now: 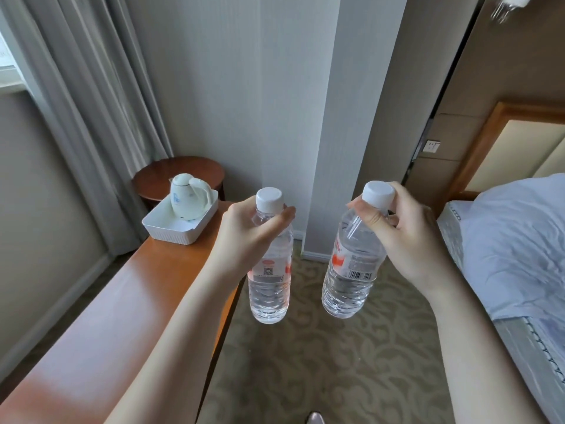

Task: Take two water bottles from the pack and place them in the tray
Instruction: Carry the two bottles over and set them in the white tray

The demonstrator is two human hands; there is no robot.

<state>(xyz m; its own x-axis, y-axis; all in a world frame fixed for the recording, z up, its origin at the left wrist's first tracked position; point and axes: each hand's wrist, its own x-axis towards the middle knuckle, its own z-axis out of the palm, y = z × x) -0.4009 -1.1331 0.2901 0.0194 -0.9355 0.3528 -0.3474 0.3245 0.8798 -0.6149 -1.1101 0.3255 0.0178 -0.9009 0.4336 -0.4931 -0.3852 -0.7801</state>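
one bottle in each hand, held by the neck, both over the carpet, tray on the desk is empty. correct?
Not quite: the tray isn't empty; the head view shows a white kettle standing in it. The rest holds: left hand and right hand each grip a bottle by the neck.

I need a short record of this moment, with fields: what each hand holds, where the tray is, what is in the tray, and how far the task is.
left hand: grips left bottle at the neck, upright, in the air
right hand: grips right bottle at the neck, slightly tilted, in the air
tray: white, at the far end of the wooden counter
tray contents: a white kettle; no bottle yet
task state: both bottles taken, none placed
pack: not in view
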